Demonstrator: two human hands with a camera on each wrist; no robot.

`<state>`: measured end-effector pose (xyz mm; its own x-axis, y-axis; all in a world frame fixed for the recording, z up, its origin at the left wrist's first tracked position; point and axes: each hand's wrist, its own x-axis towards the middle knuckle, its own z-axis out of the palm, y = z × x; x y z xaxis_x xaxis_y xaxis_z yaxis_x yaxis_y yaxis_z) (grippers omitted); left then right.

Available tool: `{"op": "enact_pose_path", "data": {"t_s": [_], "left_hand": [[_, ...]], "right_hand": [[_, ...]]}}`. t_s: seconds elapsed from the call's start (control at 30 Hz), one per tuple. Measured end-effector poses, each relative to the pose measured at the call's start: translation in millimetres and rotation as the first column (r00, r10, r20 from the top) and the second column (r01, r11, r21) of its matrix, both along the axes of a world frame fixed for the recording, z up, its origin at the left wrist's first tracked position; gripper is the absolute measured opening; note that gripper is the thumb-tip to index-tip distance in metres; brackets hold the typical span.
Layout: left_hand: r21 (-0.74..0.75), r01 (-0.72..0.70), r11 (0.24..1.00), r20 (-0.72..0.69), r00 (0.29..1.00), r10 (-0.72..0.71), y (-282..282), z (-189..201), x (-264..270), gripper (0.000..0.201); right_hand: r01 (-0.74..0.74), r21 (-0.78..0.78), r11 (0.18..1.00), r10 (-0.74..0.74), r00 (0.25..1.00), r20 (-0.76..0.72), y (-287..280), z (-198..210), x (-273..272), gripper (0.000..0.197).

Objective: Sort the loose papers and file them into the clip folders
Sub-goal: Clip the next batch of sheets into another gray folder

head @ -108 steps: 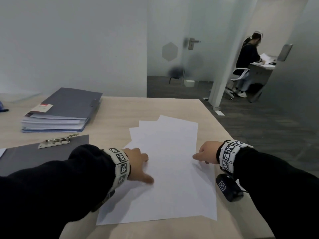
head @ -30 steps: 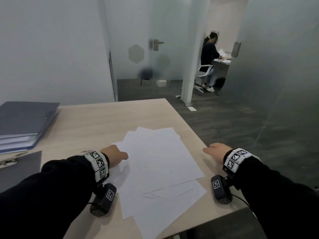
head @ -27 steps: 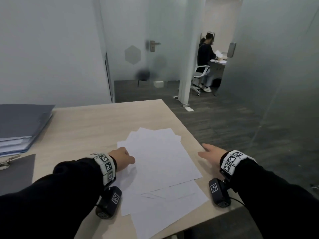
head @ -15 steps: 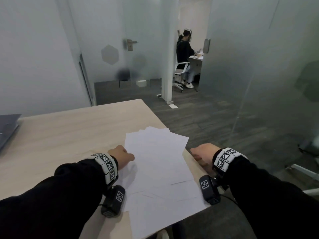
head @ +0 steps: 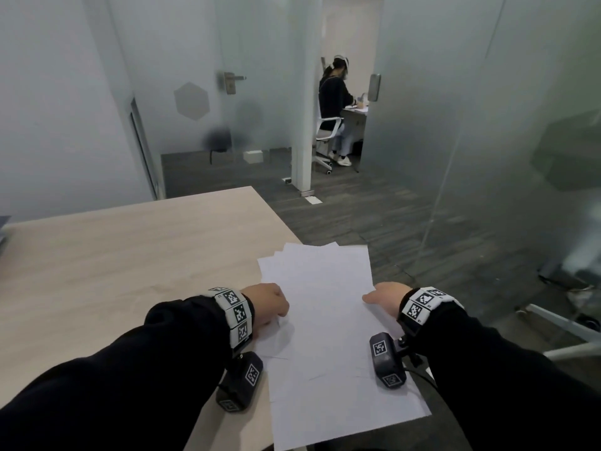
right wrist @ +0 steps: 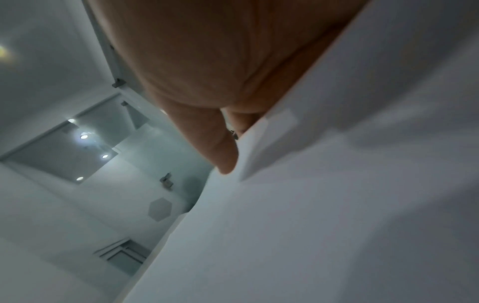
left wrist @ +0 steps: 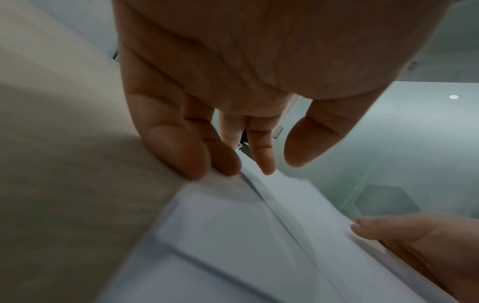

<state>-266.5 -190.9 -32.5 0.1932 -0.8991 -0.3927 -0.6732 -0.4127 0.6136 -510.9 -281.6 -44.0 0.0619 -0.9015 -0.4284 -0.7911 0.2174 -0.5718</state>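
Note:
A loose stack of white papers (head: 325,320) lies fanned on the right side of the wooden table (head: 130,255), and its right part overhangs the table's edge. My left hand (head: 270,304) sits at the stack's left edge, fingertips (left wrist: 223,164) touching the sheets and the thumb apart. My right hand (head: 382,296) holds the overhanging right edge, thumb (left wrist: 362,225) on top; the papers (right wrist: 337,205) hide its fingers in the right wrist view. Only a sliver of a grey folder (head: 4,222) shows at the far left.
The table's right edge runs diagonally under the papers, with dark floor beyond. A frosted glass wall (head: 487,157) stands to the right, a white pillar (head: 302,125) ahead. Another person (head: 335,102) sits at a desk in the far room. A white chair base (head: 569,327) is at right.
The head view has swung right, so the folders have left the picture. The papers have slid right over the table's edge, and my right hand has come from the table onto their right edge.

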Motion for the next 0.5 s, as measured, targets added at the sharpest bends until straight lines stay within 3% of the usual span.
{"op": "enact_pose_path", "data": {"t_s": [0.17, 0.3, 0.4, 0.5], "left_hand": [[-0.033, -0.070, 0.997, -0.160, 0.985, 0.064, 9.4, -4.3, 7.3, 0.013], [-0.042, -0.227, 0.973, -0.384, 0.902, 0.194, 23.2, -5.4, 18.7, 0.018], [-0.052, -0.310, 0.949, -0.481, 0.841, 0.248, 35.0, -7.9, 29.4, 0.024], [-0.098, -0.420, 0.902, -0.541, 0.783, 0.306, 46.2, -16.4, 52.4, 0.016]], "right_hand": [[-0.062, -0.191, 0.980, 0.088, 0.987, 0.131, -5.7, 7.0, 5.7, 0.023], [-0.157, -0.136, 0.978, 0.184, 0.959, 0.218, 5.2, 18.0, 22.9, 0.018], [-0.224, -0.113, 0.968, 0.241, 0.956, 0.165, 11.7, 16.5, 34.0, 0.024], [-0.204, -0.156, 0.967, 0.241, 0.929, 0.282, 20.7, 15.7, 48.9, 0.036]]}}
